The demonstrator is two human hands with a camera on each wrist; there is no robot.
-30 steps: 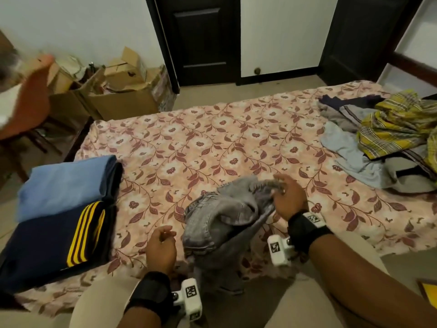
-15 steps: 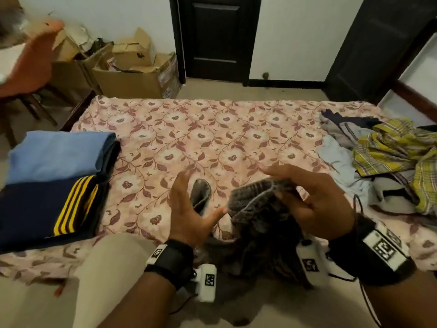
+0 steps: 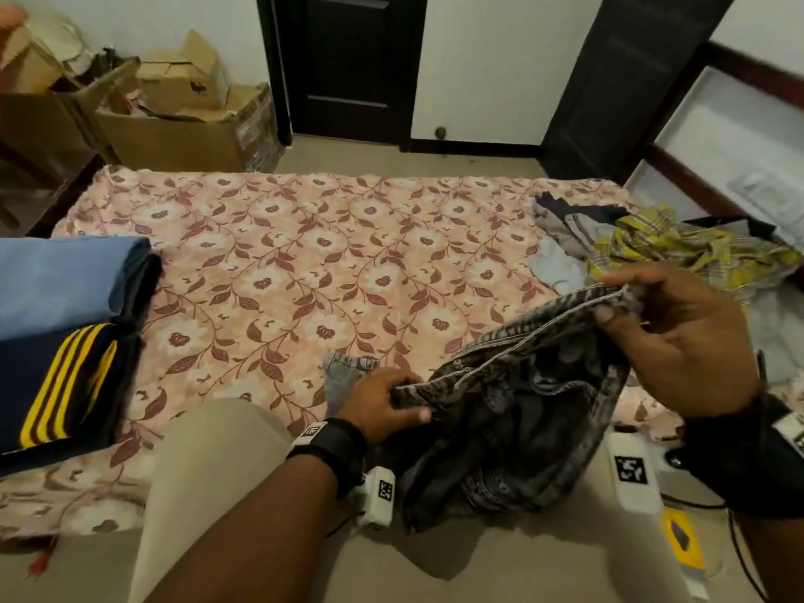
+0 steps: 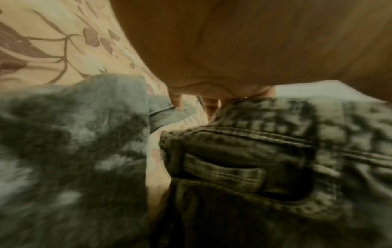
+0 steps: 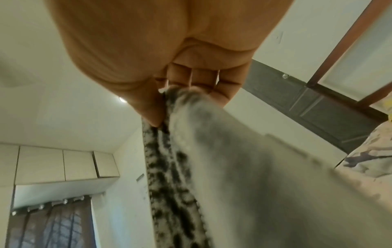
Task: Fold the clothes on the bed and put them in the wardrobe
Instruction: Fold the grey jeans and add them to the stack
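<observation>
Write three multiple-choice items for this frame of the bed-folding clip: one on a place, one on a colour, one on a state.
1. Where does the folded stack lie?
A. on the bed's left side
B. on the floor by the door
C. on the cardboard boxes

2. What colour are the stripes on the navy garment in that stack?
A. white
B. yellow
C. green

3. How are the grey jeans held?
A. lying flat, untouched
B. by the left hand alone
C. by both hands at the waistband

Answers: 1 A, it rests on the floral bedsheet at left. 2 B, yellow bands show. 3 C, the left hand and right hand each grip an edge.
</observation>
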